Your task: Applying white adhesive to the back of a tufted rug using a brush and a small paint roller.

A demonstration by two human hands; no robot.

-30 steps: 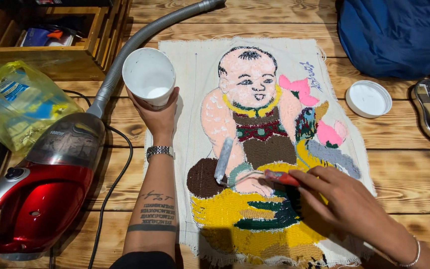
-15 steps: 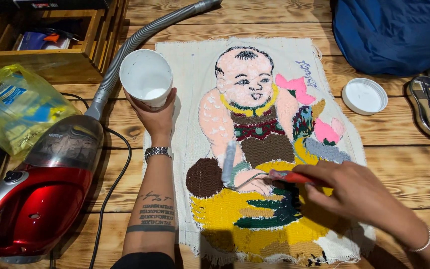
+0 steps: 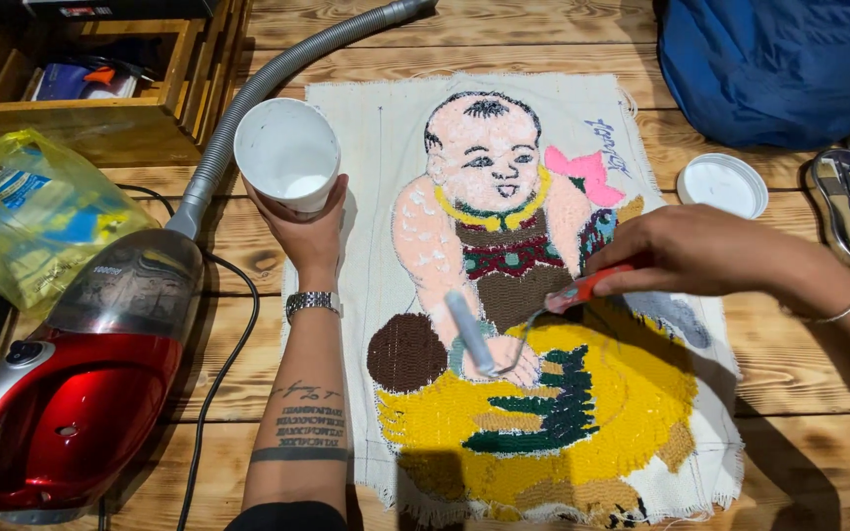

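Crumpled yellow plastic bag (blue-printed packets inside) at far left, beside wooden crate

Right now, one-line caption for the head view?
Left hand holds a white cup; right hand runs a small roller over a tufted cloth picture.

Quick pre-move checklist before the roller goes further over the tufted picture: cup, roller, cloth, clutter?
1. White cup held upright in left hand: ok.
2. Small roller gripped by its red handle in right hand: ok.
3. Roller head touching the tufted cloth: cannot tell.
4. Cloth lying flat on the wooden table: ok.
5. Vacuum hose off the cloth: ok.
6. White lid clear of the cloth: ok.
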